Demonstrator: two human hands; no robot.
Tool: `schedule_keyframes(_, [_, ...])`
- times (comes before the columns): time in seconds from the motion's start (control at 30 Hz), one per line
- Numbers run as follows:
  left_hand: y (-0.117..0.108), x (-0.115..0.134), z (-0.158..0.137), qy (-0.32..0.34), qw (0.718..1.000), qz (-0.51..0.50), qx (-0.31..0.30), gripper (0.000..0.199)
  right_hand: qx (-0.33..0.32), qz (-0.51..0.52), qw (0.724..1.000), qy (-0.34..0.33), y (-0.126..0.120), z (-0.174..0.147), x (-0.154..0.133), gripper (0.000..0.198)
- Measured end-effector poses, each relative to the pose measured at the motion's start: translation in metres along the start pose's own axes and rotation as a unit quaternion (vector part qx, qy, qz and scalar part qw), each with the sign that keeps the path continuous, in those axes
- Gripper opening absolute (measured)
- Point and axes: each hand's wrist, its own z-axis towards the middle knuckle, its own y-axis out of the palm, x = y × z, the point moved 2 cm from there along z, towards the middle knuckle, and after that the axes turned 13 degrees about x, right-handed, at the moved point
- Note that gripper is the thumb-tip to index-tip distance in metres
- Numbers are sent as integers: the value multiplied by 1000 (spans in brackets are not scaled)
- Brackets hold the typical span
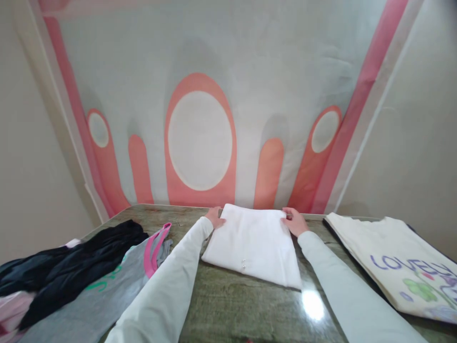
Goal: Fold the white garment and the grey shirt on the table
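A white garment (255, 245), folded into a near-rectangle, lies in the middle of the wooden table with a small mark near its front edge. At its far left corner is my left hand (214, 217), thumb on top of the cloth and the other fingers partly hidden along the edge. My right hand (295, 223) pinches the far right corner, its thumb over the fabric and its fingers curled behind. What kind of garment it is cannot be told from the folds.
A grey top with pink trim (121, 281) and black clothing (82, 255) lie loose on the left of the table (228, 309). On the right, a cream shirt lettered "LOVELY" (378, 238) rests over dark cloth. Behind the table stands a wall with a pink-and-white pattern (246, 95).
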Motion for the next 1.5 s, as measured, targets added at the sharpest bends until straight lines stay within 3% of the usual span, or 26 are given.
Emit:
schedule_keyframes(0.13, [17,-21,17,-28,999,-27,30,57,-6,44,999,5,1,-1,-8,42])
schedule_keyframes(0.4, [45,-36,47,-56,992,-71,84,55,-22,45,998,23,6,-3,-4,42])
schedule_keyframes(0.57, [51,-38,52,-52,986,-135,82,36,-18,69,997,38,7,-4,-7,43])
schedule_keyframes(0.7, [46,-25,51,-32,970,-227,76,30,-15,105,993,50,7,-8,-18,42])
schedule_keyframes(0.83, [39,3,37,-25,945,-325,33,23,-24,136,988,66,4,-11,-38,37])
schedule_keyframes(0.97, [6,42,14,-15,905,-423,-35,26,-64,197,974,92,-16,-15,-79,36])
schedule_keyframes(1.1, [-56,81,-19,10,806,-558,-196,41,-199,304,924,122,-64,-34,-145,39])
schedule_keyframes(1.27, [-135,95,-73,102,777,-518,-343,36,-384,206,899,45,-144,-80,-221,46])
schedule_keyframes(1.33, [-155,94,-96,128,747,-454,-469,35,-496,160,854,-10,-167,-103,-246,42])
schedule_keyframes(1.4, [-167,94,-115,140,697,-376,-594,42,-630,137,761,-77,-181,-125,-266,42])
schedule_keyframes(1.47, [-170,95,-124,141,678,-316,-649,54,-713,130,678,-122,-185,-139,-278,47])
schedule_keyframes(1.5, [-166,95,-125,141,692,-299,-642,58,-725,121,666,-129,-182,-142,-280,50])
